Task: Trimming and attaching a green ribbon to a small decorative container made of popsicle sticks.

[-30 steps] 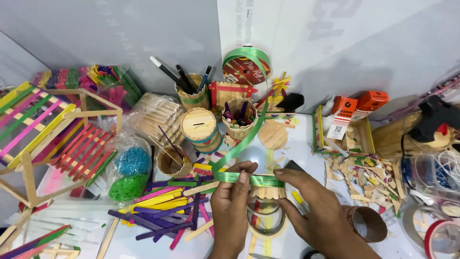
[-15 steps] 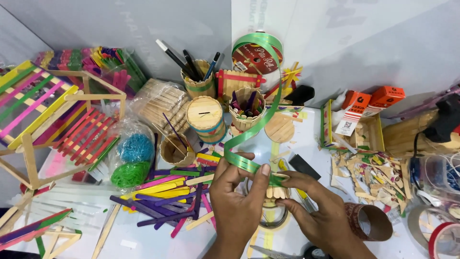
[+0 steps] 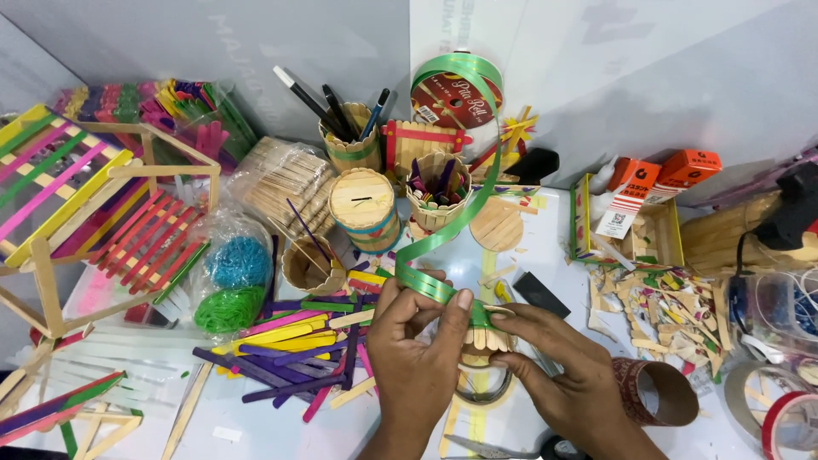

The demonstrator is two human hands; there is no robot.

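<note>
Right hand [image 3: 558, 375]: closed on the small craft-stick piece [image 3: 487, 338], held from below, near the desk's front edge.
Left hand [image 3: 417, 341]: green ribbon [image 3: 434, 288] pinched flat against the piece's top by the fingertips.
Ribbon handling: judged light, limp, slippery; best gripped flat, close to the piece.
Ribbon spool [image 3: 456, 94]: at the back edge, ribbon trailing up to it.

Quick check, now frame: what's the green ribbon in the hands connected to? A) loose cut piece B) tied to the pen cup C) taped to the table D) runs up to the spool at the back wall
D: the green ribbon curves up from the left hand and right hand to the spool at the back wall.
</note>
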